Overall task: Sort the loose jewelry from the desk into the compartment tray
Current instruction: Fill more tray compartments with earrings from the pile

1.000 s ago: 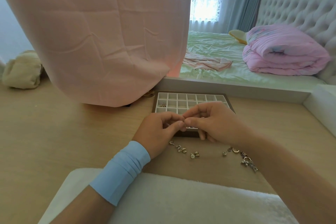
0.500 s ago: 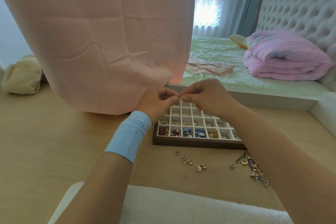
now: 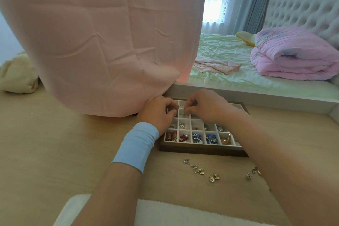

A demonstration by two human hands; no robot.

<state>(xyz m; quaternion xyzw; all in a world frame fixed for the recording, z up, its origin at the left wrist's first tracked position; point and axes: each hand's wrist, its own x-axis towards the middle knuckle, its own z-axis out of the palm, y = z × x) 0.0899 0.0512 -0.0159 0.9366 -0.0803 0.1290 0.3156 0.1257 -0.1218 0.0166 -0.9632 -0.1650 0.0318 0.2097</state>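
The compartment tray (image 3: pixel 201 150) has a dark wooden frame and white cells, and lies on the wooden desk ahead of me. Its near cells hold red, blue, gold and silver pieces. Both hands hover over its far left cells. My right hand (image 3: pixel 206 107) pinches a small silver piece (image 3: pixel 186 115) just above a cell. My left hand (image 3: pixel 157 113), with a light blue wristband, has curled fingers beside it; whether they hold anything is hidden. Loose jewelry (image 3: pixel 213 178) lies scattered on the desk in front of the tray, with more pieces (image 3: pixel 254 170) partly behind my right forearm.
A large pink cloth (image 3: pixel 110 42) hangs down to the desk just left of and behind the tray. A white fluffy mat (image 3: pixel 165 213) lies at the desk's near edge. A beige bundle (image 3: pixel 16 77) sits far left. A white ledge (image 3: pixel 256 95) and a bed lie beyond.
Both hands rose from the desk in front of the tray while pinching a small piece together, then dropped over the tray's far left cells. The fingertips have now come apart.
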